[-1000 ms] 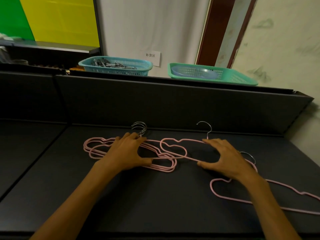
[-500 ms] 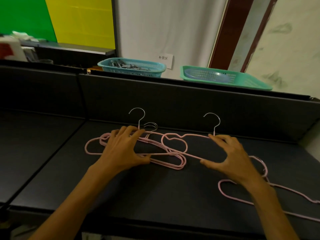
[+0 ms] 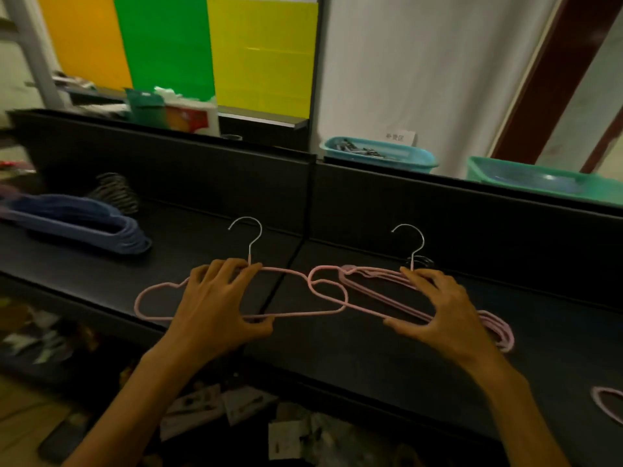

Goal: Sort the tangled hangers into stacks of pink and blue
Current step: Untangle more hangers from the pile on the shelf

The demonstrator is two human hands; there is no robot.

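Observation:
My left hand (image 3: 215, 305) grips a single pink hanger (image 3: 151, 298) by its neck and bottom bar, silver hook pointing up, held over the seam between two black table tops (image 3: 337, 358). My right hand (image 3: 438, 308) grips another pink hanger (image 3: 371, 310) the same way, lying over a stack of pink hangers (image 3: 499, 332). The two held hangers overlap at their ends between my hands. A stack of blue hangers (image 3: 84, 227) rests on the far left of the table, apart from both hands.
A black back panel (image 3: 438, 210) closes the table's far side. Behind it stand a teal basket (image 3: 377, 156) and a green basket (image 3: 539, 180). One loose pink hanger (image 3: 606, 404) lies at the right edge. Papers litter the floor below the front edge.
The view has swung left, bringing the blue stack into sight. My left hand has drawn one pink hanger left off the pink stack. My right hand's hanger now lies over that stack.

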